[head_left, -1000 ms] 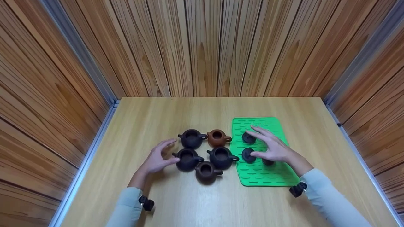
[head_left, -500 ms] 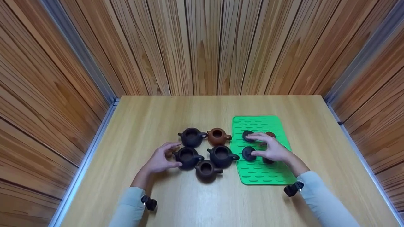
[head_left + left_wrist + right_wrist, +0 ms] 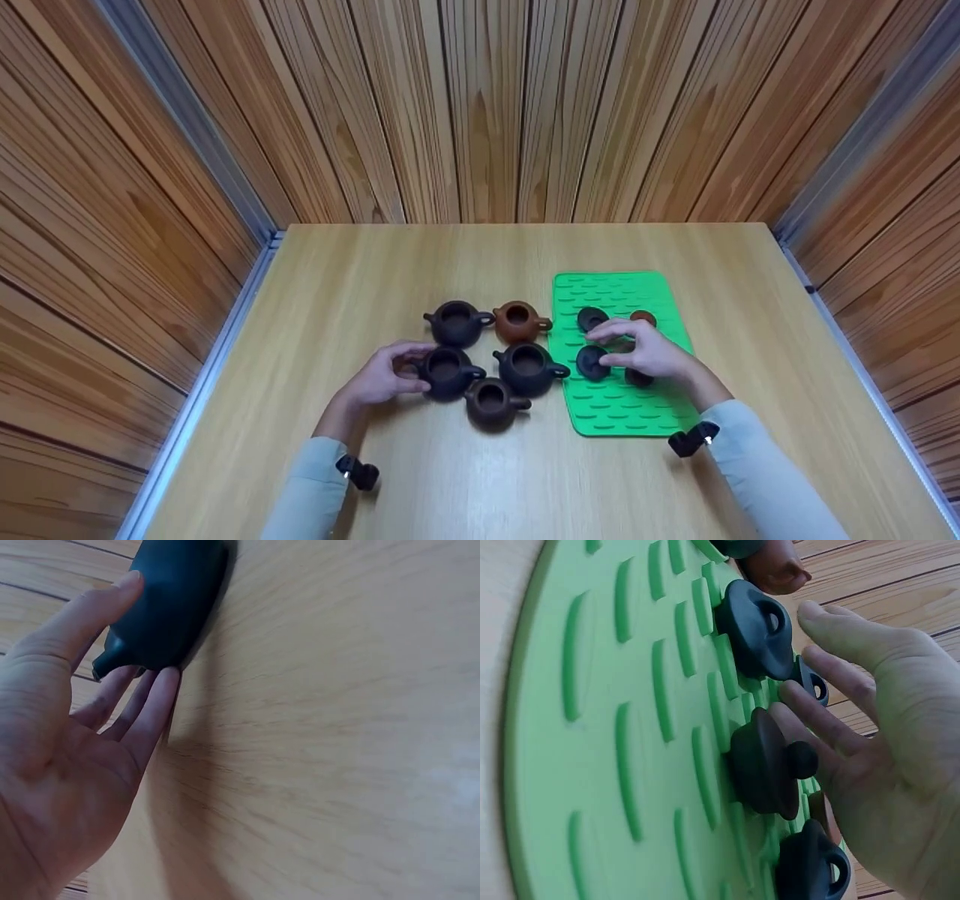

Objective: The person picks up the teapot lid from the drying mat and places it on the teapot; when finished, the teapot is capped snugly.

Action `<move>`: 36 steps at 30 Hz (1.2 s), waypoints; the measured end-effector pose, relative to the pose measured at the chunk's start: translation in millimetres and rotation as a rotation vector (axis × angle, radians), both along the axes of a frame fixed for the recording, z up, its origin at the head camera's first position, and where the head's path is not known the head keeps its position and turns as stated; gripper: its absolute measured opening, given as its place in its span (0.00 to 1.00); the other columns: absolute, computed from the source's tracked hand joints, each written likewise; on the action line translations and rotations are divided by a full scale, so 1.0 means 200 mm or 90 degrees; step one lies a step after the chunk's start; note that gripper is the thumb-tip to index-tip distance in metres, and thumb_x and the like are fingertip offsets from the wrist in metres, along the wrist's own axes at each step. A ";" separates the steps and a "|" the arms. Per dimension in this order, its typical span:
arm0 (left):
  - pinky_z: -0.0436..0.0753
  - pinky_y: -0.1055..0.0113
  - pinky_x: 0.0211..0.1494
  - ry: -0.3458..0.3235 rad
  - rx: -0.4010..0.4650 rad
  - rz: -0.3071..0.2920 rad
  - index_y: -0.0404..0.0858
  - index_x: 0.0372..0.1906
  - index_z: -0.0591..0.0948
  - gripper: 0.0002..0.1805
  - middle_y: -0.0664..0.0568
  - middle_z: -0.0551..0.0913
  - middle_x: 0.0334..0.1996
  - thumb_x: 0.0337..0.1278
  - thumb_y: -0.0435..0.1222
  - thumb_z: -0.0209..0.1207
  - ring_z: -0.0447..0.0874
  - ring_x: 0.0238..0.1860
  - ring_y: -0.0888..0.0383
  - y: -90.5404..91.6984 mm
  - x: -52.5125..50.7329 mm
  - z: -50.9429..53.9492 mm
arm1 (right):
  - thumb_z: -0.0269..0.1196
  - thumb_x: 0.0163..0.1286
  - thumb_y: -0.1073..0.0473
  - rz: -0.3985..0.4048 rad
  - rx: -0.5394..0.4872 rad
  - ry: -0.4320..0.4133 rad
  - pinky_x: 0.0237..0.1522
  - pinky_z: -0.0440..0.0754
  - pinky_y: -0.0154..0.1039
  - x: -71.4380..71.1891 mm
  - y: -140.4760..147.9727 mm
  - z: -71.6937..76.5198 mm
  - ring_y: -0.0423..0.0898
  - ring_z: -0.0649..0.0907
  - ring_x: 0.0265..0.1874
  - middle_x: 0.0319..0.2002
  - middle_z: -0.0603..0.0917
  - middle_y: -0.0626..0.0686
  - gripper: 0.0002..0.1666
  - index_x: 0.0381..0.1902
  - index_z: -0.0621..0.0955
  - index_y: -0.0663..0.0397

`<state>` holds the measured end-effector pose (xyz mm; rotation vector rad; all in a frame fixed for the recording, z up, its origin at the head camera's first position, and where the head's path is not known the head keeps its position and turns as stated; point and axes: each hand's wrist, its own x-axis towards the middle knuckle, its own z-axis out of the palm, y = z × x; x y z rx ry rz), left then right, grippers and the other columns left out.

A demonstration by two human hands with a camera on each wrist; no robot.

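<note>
Plank walls (image 3: 480, 112) enclose a tea-ware table (image 3: 337, 292)

At the left of a five-pot cluster on pale wood, a smooth, nearly black teapot (image 3: 450, 390) stands upright, its round mouth uncovered. Its short spout (image 3: 112, 658) points left, toward the person's palm; its looped handle (image 3: 474, 373) points right, setting the long axis roughly side to side across the table, handle end slightly nearer the person. The left hand (image 3: 379, 376) grasps the pot at its spout end, thumb on the near side, fingers on the far side. Above a green ridged mat (image 3: 622, 420), the right hand (image 3: 651, 352) has its fingers loosely bent and parted, thumb just beside a round black lid (image 3: 754, 634) with a loop knob; contact is hard to tell. Close to the fingers sits a dark brown lid (image 3: 757, 765) with a ball knob.
</note>
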<state>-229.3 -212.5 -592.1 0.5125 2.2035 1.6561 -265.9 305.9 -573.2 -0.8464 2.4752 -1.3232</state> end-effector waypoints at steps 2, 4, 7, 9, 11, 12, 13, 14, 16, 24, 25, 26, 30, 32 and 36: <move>0.87 0.66 0.68 -0.004 0.006 -0.004 0.27 0.77 0.78 0.35 0.27 0.80 0.73 0.67 0.24 0.74 0.81 0.73 0.32 0.00 -0.01 0.00 | 0.76 0.75 0.66 0.006 -0.003 -0.002 0.65 0.85 0.36 -0.01 0.00 0.00 0.44 0.87 0.60 0.64 0.90 0.67 0.23 0.65 0.88 0.66; 0.86 0.65 0.70 -0.006 0.008 -0.006 0.27 0.77 0.78 0.34 0.26 0.81 0.73 0.68 0.23 0.73 0.81 0.73 0.31 -0.01 -0.02 0.00 | 0.76 0.74 0.66 0.009 -0.007 -0.007 0.63 0.86 0.35 -0.02 0.01 -0.01 0.45 0.88 0.58 0.64 0.90 0.68 0.23 0.65 0.88 0.66; 0.84 0.61 0.72 -0.006 0.000 -0.005 0.27 0.77 0.78 0.33 0.26 0.82 0.72 0.68 0.24 0.72 0.82 0.73 0.31 -0.01 -0.02 0.00 | 0.76 0.74 0.66 0.011 -0.005 -0.023 0.62 0.85 0.34 -0.03 0.01 -0.01 0.45 0.88 0.57 0.63 0.90 0.69 0.23 0.64 0.89 0.65; 0.84 0.59 0.74 -0.014 -0.008 0.003 0.28 0.76 0.79 0.33 0.28 0.82 0.72 0.68 0.24 0.73 0.83 0.73 0.33 -0.02 -0.03 0.00 | 0.77 0.73 0.66 0.009 -0.004 -0.032 0.61 0.85 0.34 -0.04 0.01 -0.02 0.45 0.88 0.57 0.63 0.90 0.69 0.23 0.64 0.89 0.63; 0.83 0.57 0.74 -0.019 -0.014 0.008 0.29 0.76 0.80 0.32 0.29 0.83 0.73 0.68 0.25 0.73 0.83 0.72 0.35 -0.02 -0.03 0.00 | 0.77 0.73 0.66 0.006 -0.006 -0.038 0.60 0.85 0.33 -0.04 0.01 -0.03 0.44 0.88 0.57 0.62 0.91 0.69 0.23 0.64 0.89 0.63; 0.83 0.58 0.74 -0.023 -0.017 0.011 0.30 0.76 0.80 0.32 0.30 0.83 0.73 0.68 0.25 0.73 0.83 0.72 0.36 -0.02 -0.03 0.00 | 0.77 0.72 0.66 0.005 -0.008 -0.041 0.60 0.85 0.32 -0.04 0.01 -0.03 0.43 0.88 0.56 0.62 0.91 0.69 0.23 0.63 0.90 0.62; 0.83 0.59 0.74 -0.027 -0.017 0.014 0.31 0.76 0.81 0.32 0.31 0.83 0.73 0.68 0.25 0.73 0.83 0.72 0.38 -0.02 -0.03 0.00 | 0.77 0.72 0.67 0.005 -0.012 -0.043 0.59 0.85 0.32 -0.04 0.01 -0.03 0.42 0.88 0.56 0.62 0.91 0.69 0.22 0.63 0.90 0.62; 0.82 0.60 0.74 -0.024 -0.016 0.012 0.30 0.76 0.81 0.32 0.30 0.83 0.73 0.68 0.25 0.73 0.84 0.72 0.38 -0.02 -0.03 0.00 | 0.77 0.72 0.67 0.006 -0.017 -0.046 0.59 0.85 0.31 -0.04 0.01 -0.03 0.41 0.88 0.55 0.61 0.90 0.70 0.22 0.63 0.90 0.63; 0.82 0.63 0.73 -0.017 -0.013 0.007 0.29 0.75 0.80 0.32 0.30 0.83 0.73 0.67 0.25 0.73 0.84 0.71 0.39 -0.02 -0.03 0.00 | 0.77 0.71 0.68 0.010 -0.028 -0.049 0.58 0.86 0.30 -0.04 0.00 -0.04 0.39 0.88 0.54 0.60 0.90 0.72 0.22 0.62 0.90 0.64; 0.81 0.62 0.74 -0.020 -0.010 -0.006 0.30 0.75 0.81 0.32 0.30 0.83 0.73 0.67 0.25 0.74 0.85 0.69 0.45 -0.01 -0.04 0.01 | 0.78 0.70 0.69 0.015 -0.041 -0.061 0.52 0.85 0.26 -0.05 0.00 -0.04 0.37 0.88 0.49 0.58 0.90 0.74 0.22 0.61 0.90 0.66; 0.80 0.61 0.75 -0.024 -0.011 -0.006 0.30 0.75 0.81 0.33 0.31 0.83 0.73 0.67 0.25 0.74 0.85 0.70 0.45 -0.01 -0.04 0.01 | 0.78 0.70 0.69 0.016 -0.040 -0.062 0.51 0.85 0.26 -0.05 0.00 -0.05 0.37 0.87 0.49 0.58 0.90 0.74 0.22 0.61 0.90 0.66; 0.80 0.60 0.75 -0.026 -0.012 -0.006 0.30 0.75 0.81 0.33 0.31 0.83 0.73 0.67 0.25 0.74 0.84 0.70 0.44 -0.01 -0.04 0.01 | 0.78 0.70 0.69 0.019 -0.041 -0.063 0.51 0.85 0.26 -0.05 0.00 -0.05 0.37 0.87 0.49 0.58 0.89 0.74 0.21 0.60 0.90 0.66; 0.79 0.57 0.76 -0.033 -0.012 -0.007 0.31 0.75 0.80 0.33 0.31 0.83 0.73 0.67 0.25 0.73 0.83 0.72 0.39 -0.01 -0.04 0.02 | 0.77 0.71 0.69 0.026 -0.033 -0.060 0.54 0.85 0.27 -0.06 0.01 -0.06 0.33 0.85 0.53 0.57 0.90 0.73 0.17 0.57 0.92 0.64; 0.79 0.57 0.77 -0.033 -0.012 -0.008 0.31 0.75 0.80 0.33 0.31 0.83 0.73 0.67 0.25 0.73 0.83 0.72 0.39 -0.01 -0.04 0.01 | 0.77 0.71 0.68 0.027 -0.026 -0.060 0.56 0.85 0.28 -0.06 0.01 -0.06 0.32 0.84 0.55 0.56 0.91 0.71 0.15 0.55 0.93 0.63; 0.78 0.55 0.79 -0.036 -0.015 -0.010 0.32 0.76 0.81 0.33 0.32 0.84 0.73 0.67 0.25 0.73 0.83 0.73 0.39 -0.02 -0.04 0.00 | 0.77 0.72 0.67 0.017 -0.011 -0.067 0.60 0.83 0.29 -0.04 0.00 -0.06 0.33 0.82 0.57 0.57 0.90 0.70 0.12 0.52 0.94 0.62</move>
